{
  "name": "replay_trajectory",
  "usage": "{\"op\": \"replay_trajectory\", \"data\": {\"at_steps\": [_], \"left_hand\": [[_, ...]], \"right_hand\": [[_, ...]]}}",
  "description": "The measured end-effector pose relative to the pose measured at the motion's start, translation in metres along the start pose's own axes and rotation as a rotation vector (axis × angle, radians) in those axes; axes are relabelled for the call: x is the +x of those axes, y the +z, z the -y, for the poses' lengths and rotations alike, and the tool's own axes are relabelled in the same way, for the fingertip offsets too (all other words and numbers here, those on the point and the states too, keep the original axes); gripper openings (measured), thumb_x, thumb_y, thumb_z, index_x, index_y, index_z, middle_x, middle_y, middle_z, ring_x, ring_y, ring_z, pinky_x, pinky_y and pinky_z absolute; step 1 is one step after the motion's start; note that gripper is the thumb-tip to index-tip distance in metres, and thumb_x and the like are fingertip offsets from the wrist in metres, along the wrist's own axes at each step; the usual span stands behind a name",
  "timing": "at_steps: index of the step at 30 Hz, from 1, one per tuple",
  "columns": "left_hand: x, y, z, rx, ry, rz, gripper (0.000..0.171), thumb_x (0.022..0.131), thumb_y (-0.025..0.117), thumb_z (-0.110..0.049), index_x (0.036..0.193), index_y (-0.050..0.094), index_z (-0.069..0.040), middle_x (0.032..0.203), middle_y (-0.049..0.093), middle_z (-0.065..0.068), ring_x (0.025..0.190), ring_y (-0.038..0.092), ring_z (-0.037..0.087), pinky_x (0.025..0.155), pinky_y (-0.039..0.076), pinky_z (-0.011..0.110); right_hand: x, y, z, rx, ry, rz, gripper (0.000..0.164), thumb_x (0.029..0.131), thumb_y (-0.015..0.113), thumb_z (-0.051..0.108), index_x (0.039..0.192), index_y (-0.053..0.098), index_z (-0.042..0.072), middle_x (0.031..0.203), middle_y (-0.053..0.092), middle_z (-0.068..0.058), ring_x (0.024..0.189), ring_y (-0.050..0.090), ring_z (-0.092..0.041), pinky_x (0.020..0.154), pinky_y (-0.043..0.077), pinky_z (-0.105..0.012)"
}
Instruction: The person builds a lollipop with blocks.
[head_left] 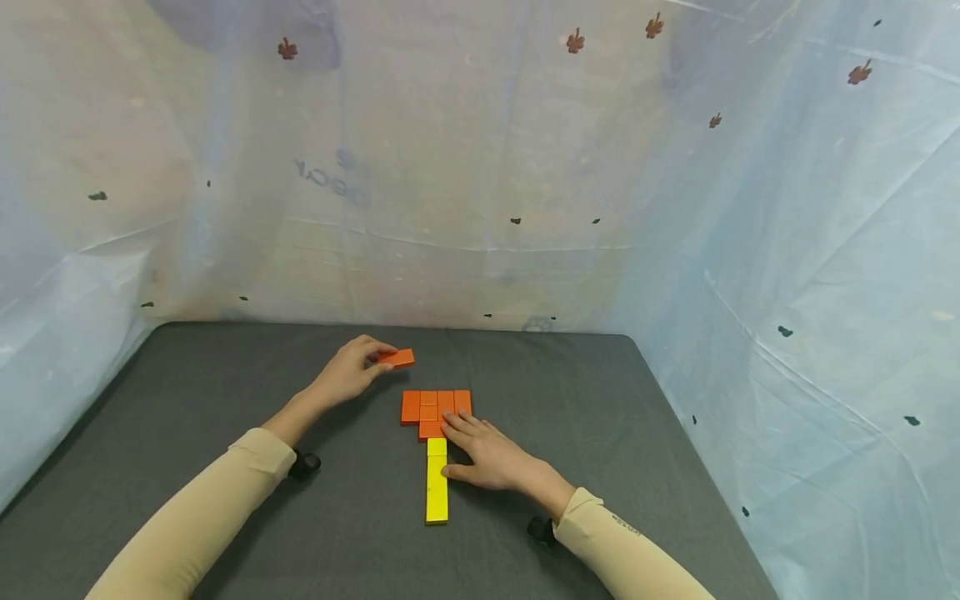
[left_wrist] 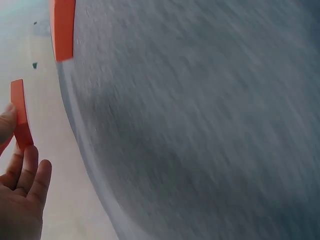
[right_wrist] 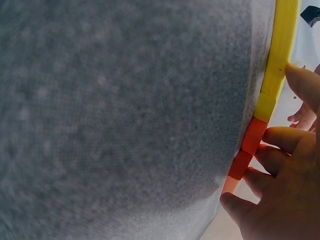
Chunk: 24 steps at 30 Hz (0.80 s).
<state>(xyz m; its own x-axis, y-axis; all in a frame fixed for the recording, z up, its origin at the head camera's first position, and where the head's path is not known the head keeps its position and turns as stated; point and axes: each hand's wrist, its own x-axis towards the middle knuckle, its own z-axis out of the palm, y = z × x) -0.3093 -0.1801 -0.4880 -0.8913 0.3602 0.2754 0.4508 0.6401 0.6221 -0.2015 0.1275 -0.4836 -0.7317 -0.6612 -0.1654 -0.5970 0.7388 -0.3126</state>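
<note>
My left hand (head_left: 347,372) pinches an orange block (head_left: 402,358) between thumb and fingers, beyond the laid blocks; the left wrist view shows this block (left_wrist: 19,107) edge-on. Below it, several orange blocks (head_left: 410,407) lie side by side as one flat group on the table. A small yellow block (head_left: 437,447) and a long yellow block (head_left: 437,493) run from that group toward me in a line. My right hand (head_left: 489,455) is spread, its fingertips against the orange blocks' right side and top. Its thumb touches the edge of the long yellow block (right_wrist: 278,55).
The grey cloth-covered table (head_left: 570,392) has rounded far corners. Whitish plastic sheeting (head_left: 420,167) with leaf marks hangs behind and along the sides. Dark wrist devices (head_left: 303,465) sit under both cuffs.
</note>
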Motion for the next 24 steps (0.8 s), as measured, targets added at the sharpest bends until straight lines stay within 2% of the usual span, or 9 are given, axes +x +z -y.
{"op": "replay_trajectory", "data": {"at_steps": [9, 17, 24], "left_hand": [[0.015, 0.023, -0.014, -0.007, 0.013, 0.041, 0.031, 0.102, 0.07, -0.022, 0.13, 0.072, -0.007, 0.12, 0.064, 0.013, 0.102, 0.062, 0.028, 0.086, 0.055, 0.048], [0.024, 0.04, -0.021, 0.027, 0.004, 0.126, 0.033, 0.103, 0.069, -0.023, 0.132, 0.071, -0.008, 0.125, 0.063, 0.013, 0.104, 0.061, 0.027, 0.089, 0.054, 0.047], [0.028, 0.049, -0.024, 0.046, -0.003, 0.186, 0.033, 0.102, 0.069, -0.023, 0.132, 0.071, -0.008, 0.125, 0.064, 0.013, 0.107, 0.063, 0.028, 0.092, 0.055, 0.049]], "right_hand": [[0.001, 0.001, -0.001, -0.005, 0.008, 0.004, 0.077, 0.104, 0.059, 0.052, 0.165, 0.03, 0.015, 0.172, 0.02, 0.0, 0.159, 0.017, -0.026, 0.125, 0.023, -0.053], [0.002, 0.001, -0.001, -0.008, 0.006, 0.008, 0.076, 0.104, 0.059, 0.052, 0.165, 0.031, 0.016, 0.172, 0.02, 0.0, 0.159, 0.018, -0.025, 0.125, 0.024, -0.054], [0.002, 0.0, 0.0, -0.013, 0.011, 0.003, 0.076, 0.104, 0.06, 0.051, 0.165, 0.031, 0.015, 0.172, 0.02, 0.0, 0.159, 0.018, -0.025, 0.125, 0.025, -0.055]]}}
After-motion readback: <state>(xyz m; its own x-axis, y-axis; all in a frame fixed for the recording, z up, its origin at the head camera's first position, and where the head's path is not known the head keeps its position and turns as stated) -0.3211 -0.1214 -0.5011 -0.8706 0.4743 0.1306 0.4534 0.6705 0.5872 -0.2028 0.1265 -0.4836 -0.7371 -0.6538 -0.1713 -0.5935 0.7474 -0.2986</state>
